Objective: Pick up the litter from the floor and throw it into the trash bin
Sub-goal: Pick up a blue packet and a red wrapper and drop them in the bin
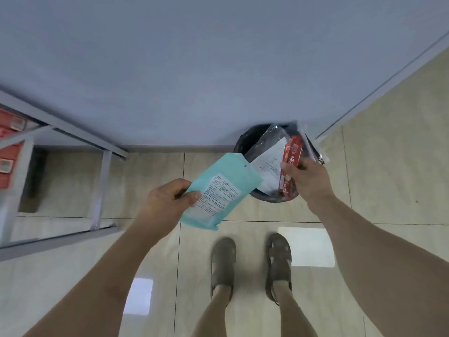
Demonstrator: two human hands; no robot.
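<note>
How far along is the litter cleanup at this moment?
Done: litter is off the floor. In hand: left hand grips a teal pouch; right hand grips a red packet and silver bag over the trash bin. Left: dropping them in.

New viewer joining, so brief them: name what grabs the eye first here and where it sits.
The teal packet, gripped by the left hand at centre, stands out most. Beside it, the right hand holds a red wrapper and a silver pouch over the black-lined trash bin by the wall.
</note>
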